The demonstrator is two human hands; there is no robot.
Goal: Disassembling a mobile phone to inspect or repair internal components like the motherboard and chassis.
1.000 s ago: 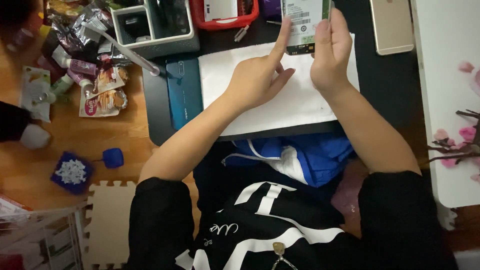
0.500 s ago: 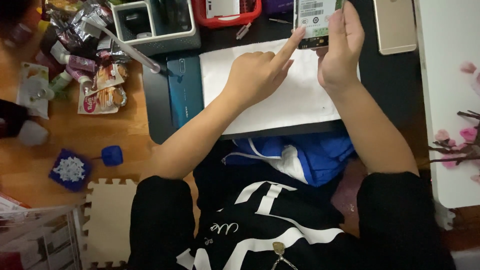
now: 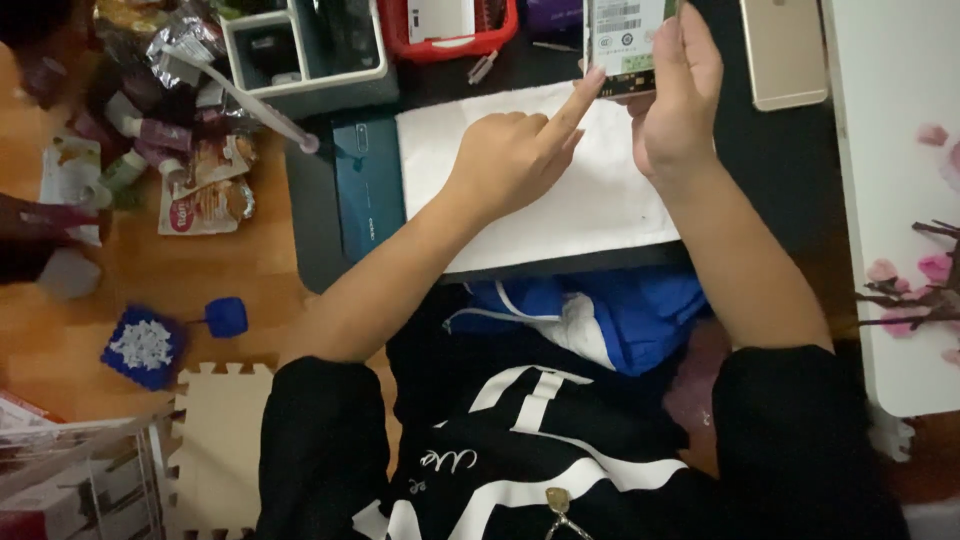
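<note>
Far left, on the wooden floor (image 3: pixel 250 300), a blue square block (image 3: pixel 142 348) with a white snowflake pattern lies beside a small blue cap (image 3: pixel 227 316), and a pale puzzle-edged foam mat (image 3: pixel 215 440) sits just below them. Higher up, a heap of packets (image 3: pixel 150 110) shows silver foil, pink tubes and one flat wrapper (image 3: pixel 205 203) with a red round label. A white-rimmed organiser (image 3: pixel 300 45) stands at the top, a thin syringe-like stick (image 3: pixel 255 100) slanting in front of it. On the dark surface (image 3: pixel 770 160), a teal phone back (image 3: pixel 368 185) lies flat against the left edge of a white cloth (image 3: pixel 560 210). A red tray (image 3: pixel 450 25) holding a white card sits above the cloth.

Now the hands: the left hand (image 3: pixel 510 160) is curled into a loose fist over the cloth, index finger stretched out, its tip touching the lower left corner of the opened phone (image 3: pixel 625 45). That phone is held upright at the top edge of view, above the cloth's far right corner; its face shows a white rectangular label with dark print and a green strip beneath. The right hand (image 3: pixel 680 100) grips it along the right side, thumb across the front. Just right, a gold phone (image 3: pixel 783 50) lies flat. Far right, a white panel (image 3: pixel 890 200) carries pink blossom decoration.
</note>
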